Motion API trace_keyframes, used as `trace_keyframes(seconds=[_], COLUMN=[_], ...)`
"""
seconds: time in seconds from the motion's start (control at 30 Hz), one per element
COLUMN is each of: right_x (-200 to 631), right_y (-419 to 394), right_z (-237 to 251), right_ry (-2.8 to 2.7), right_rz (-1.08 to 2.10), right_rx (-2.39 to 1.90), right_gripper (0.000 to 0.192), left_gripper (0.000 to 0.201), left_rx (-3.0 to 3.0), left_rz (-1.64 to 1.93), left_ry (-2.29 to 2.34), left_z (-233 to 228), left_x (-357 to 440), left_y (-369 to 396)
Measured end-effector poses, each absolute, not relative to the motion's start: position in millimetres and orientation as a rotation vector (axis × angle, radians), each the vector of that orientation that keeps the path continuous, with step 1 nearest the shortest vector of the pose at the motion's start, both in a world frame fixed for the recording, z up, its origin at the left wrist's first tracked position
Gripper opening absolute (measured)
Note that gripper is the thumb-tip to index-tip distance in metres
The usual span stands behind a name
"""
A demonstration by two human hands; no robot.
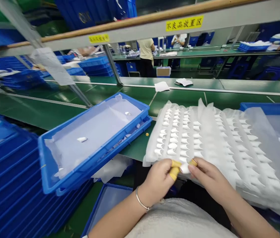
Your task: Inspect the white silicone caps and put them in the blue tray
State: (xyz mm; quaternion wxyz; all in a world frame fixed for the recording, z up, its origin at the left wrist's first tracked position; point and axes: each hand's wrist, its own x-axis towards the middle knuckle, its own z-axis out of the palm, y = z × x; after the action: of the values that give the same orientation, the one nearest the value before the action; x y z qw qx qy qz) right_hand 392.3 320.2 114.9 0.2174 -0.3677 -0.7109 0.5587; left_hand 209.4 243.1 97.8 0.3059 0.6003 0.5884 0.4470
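In front of my body, my left hand (160,180) pinches a small white piece (184,168) between thumb and index finger, both wearing yellow finger covers. My right hand (210,178) grips the same piece from the other side, with a yellow cover on one fingertip. Its exact kind is hard to make out. Just beyond my hands, similar white pieces with a curved, pointed outline stand in rows on translucent white sheeting (207,145). To the left, a blue tray (80,124) lined with pale sheeting holds a few small white pieces.
The lined tray rests on another blue tray (132,137). Tall stacks of blue trays (11,178) stand at the left, and another blue tray (274,110) lies at the right. A shelf rail (142,29) crosses above the green bench (140,99). People (146,53) are at the far bench.
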Motion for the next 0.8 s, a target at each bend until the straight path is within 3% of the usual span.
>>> trace_keyframes(seconds=[0.17,0.33,0.6,0.8], right_x=[393,391,391,392], right_y=[325,328,323,328], right_z=[117,113,109,110], right_ry=[-1.988,-2.216,-2.159,-1.720], right_rz=[1.429,1.238,1.295,1.453], right_rx=[-0.941,-0.747,-0.738,-1.077], right_gripper=[0.034,0.031,0.031,0.036], left_gripper=[0.029,0.050,0.031,0.025], left_rx=[1.061,0.916,0.936,1.388], left_rz=[1.233,1.166,1.198,1.229], left_ry=[1.313,1.126,1.186,1.538], left_z=[94,96,96,89], left_x=[210,214,215,212], left_y=[249,254,253,244])
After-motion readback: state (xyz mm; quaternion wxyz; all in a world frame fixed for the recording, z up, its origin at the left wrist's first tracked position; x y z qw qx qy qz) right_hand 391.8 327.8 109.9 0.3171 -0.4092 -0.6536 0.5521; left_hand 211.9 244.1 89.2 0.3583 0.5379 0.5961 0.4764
